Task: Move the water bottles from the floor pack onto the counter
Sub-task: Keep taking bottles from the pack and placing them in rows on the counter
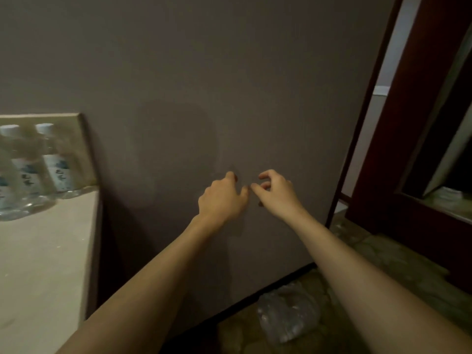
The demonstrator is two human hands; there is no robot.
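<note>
We hold both bare arms out in front of a plain grey-brown wall (204, 72). Our left hand (222, 198) and right hand (277, 192) hang close together, thumbs nearly meeting; the fingers of each are loosely curled and grip nothing we can see. Far to our left, clear plastic water bottles with white caps and pale blue labels (33, 164) stand together at the back of a light beige stone counter (38, 264), against its low backsplash. Down by the dark skirting, crumpled clear plastic wrap (286, 315) lies on the mottled stone floor (383, 264). A dark red wooden door frame (408, 123) stands at our right.
</note>
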